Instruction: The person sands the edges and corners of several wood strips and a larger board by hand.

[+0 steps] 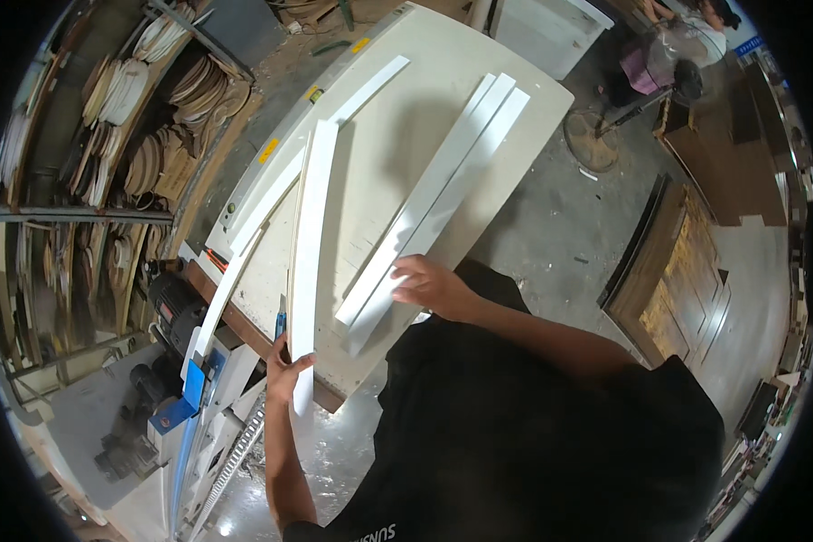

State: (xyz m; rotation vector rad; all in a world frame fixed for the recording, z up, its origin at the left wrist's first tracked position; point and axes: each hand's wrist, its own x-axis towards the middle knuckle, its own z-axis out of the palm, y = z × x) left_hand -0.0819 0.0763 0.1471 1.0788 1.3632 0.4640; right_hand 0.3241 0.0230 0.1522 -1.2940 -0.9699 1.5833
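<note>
Left hand [285, 372] pinches a curved white strip [309, 244]; right hand [429, 285] lies spread on straight strips [443, 194] at table edge [334, 397].

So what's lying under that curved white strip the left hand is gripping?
Under the curved white strip lies the pale worktable. The left hand grips its near end, which overhangs the table edge. The tabletop directly beneath the strip is covered, so nothing there can be made out.

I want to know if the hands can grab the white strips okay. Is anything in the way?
Nothing visible is in the way. The left hand already grips the near end of the curved white strip. The right hand rests on the near ends of the straight white strips on the table.
</note>
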